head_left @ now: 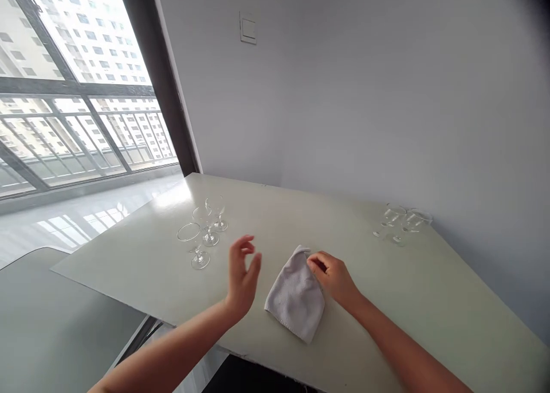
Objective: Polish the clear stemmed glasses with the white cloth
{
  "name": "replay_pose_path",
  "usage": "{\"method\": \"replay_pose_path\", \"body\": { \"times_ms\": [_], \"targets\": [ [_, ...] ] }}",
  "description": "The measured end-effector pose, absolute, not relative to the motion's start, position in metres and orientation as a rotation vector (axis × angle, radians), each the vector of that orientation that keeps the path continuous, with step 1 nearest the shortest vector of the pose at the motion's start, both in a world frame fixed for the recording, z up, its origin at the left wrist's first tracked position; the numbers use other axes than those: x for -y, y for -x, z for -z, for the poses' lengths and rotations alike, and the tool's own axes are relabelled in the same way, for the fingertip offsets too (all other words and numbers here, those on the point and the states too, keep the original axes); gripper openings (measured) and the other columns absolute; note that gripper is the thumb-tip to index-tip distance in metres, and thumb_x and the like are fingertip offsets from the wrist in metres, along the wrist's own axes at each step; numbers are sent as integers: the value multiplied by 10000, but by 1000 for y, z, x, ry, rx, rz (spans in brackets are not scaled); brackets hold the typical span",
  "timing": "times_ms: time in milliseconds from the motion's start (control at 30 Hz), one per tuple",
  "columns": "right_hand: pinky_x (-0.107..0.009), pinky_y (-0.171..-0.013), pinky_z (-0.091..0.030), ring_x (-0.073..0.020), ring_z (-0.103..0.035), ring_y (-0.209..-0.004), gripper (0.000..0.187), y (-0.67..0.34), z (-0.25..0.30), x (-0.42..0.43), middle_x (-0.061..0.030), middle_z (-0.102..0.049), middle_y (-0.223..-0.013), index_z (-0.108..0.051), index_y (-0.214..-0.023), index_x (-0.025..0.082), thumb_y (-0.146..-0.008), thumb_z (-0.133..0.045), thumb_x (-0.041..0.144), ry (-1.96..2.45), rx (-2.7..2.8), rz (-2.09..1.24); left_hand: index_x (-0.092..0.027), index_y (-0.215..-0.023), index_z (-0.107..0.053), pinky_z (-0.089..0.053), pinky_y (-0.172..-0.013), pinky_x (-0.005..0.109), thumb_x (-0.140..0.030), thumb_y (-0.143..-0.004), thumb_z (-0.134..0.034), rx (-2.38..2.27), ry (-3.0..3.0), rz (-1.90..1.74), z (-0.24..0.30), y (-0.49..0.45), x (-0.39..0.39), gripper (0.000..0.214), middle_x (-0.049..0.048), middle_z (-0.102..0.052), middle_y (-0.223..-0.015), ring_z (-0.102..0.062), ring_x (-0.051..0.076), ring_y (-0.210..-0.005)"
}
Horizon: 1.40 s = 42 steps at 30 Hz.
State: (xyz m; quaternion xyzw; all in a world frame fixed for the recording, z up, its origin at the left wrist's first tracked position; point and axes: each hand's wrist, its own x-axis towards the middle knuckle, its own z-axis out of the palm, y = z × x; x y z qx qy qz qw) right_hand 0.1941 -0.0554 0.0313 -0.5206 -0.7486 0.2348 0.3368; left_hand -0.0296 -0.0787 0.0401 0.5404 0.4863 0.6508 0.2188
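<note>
A light grey cloth (296,301) is in front of me over the pale table, its upper end bunched to a point. My right hand (333,272) is closed at the cloth's upper right edge, thumb and fingers pinched on it. To the left of the cloth, my left hand (243,275) is held above the table with curved fingers and the thumb apart; nothing is in it. Beyond that hand, to the left, three clear stemmed glasses stand upright in a slanting row: a near glass (200,254), a middle glass (209,234) and a far glass (220,221).
More clear stemmed glasses (410,221) stand close together at the table's far right, near the wall. The glossy table (275,209) reaches back to a grey wall (365,106). A grey surface (51,324) lies lower left, and a large window is at upper left.
</note>
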Motion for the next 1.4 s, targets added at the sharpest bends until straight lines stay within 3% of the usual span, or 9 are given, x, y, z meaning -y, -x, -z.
{"method": "replay_pose_path", "body": {
  "times_ms": [133, 233, 367, 500, 700, 900, 1033, 1133, 1400],
  "targets": [
    [-256, -548, -380, -134, -485, -553, 250, -181, -29, 66, 5, -555, -634, -570, -769, 214, -847, -388, 367, 1360, 1965, -602, -235, -1044, -352, -414, -849, 397, -323, -619, -669, -1644, -1599, -2555, -33, 81, 100, 538, 65, -394, -1093, -484, 192, -974],
    [-268, -541, -383, -136, -484, -531, 295, -172, -28, 69, 8, -554, -648, -567, -960, 240, -846, -398, 452, 1404, 2015, -591, -232, -1183, -303, -330, -972, 407, -353, -683, -622, -1961, -1244, -2269, -28, 114, 101, 605, 94, -349, -1245, -392, 212, -1162],
    [-273, -520, -355, -156, -504, -565, 493, -153, -30, 71, -14, -579, -742, -408, -1262, 309, -833, -379, 550, 1337, 2371, -511, -257, -1327, -189, -290, -1014, 379, -355, -683, -639, -1848, -930, -1873, -20, 139, 91, 792, 91, -377, -1310, -362, 208, -1223],
    [-261, -478, -284, -145, -479, -527, 466, -140, -27, 66, -37, -568, -706, -613, -899, 242, -861, -277, 563, 1459, 2499, -362, -253, -1356, -167, -372, -927, 377, -365, -659, -661, -1755, -873, -1710, -13, 145, 79, 862, 96, -476, -1245, -463, 213, -1124],
    [-248, -488, -261, -116, -446, -529, 385, -150, -23, 61, 1, -533, -667, -487, -619, 200, -856, -387, 487, 1454, 2361, -424, -232, -1189, -416, -428, -758, 300, -422, -661, -644, -1736, -878, -1630, -12, 146, 73, 606, 43, -590, -1005, -558, 154, -880],
    [-241, -497, -327, -121, -448, -528, 231, -183, -17, 47, 47, -482, -581, -462, -665, 212, -663, -628, 373, 1553, 1693, -760, -191, -982, -494, -404, -590, 235, -430, -671, -619, -1809, -1037, -1665, -19, 124, 80, 412, 28, -540, -944, -519, 107, -684],
    [-280, -543, -432, -153, -541, -590, 341, -205, -13, 35, 0, -566, -710, -516, -899, 192, -602, -651, 289, 1343, 1039, -1268, -204, -981, -471, -395, -595, 233, -389, -716, -576, -1677, -1263, -1604, -35, 86, 74, 339, 3, -526, -848, -497, 103, -658],
    [-297, -534, -450, -173, -559, -577, 245, -219, -16, 33, -23, -569, -646, -541, -814, 169, -636, -622, 317, 1227, 803, -1555, -213, -1014, -458, -395, -633, 245, -353, -739, -541, -1608, -1474, -1461, -46, 55, 57, 319, -4, -525, -813, -495, 107, -672],
    [-286, -484, -449, -198, -586, -641, 292, -245, -41, 45, -39, -611, -747, -548, -898, 204, -755, -500, 454, 1181, 742, -1277, -233, -1221, -312, -392, -760, 327, -411, -719, -561, -1527, -2049, -1092, -40, -5, -3, 588, 14, -529, -899, -506, 155, -777]
  ]
}}
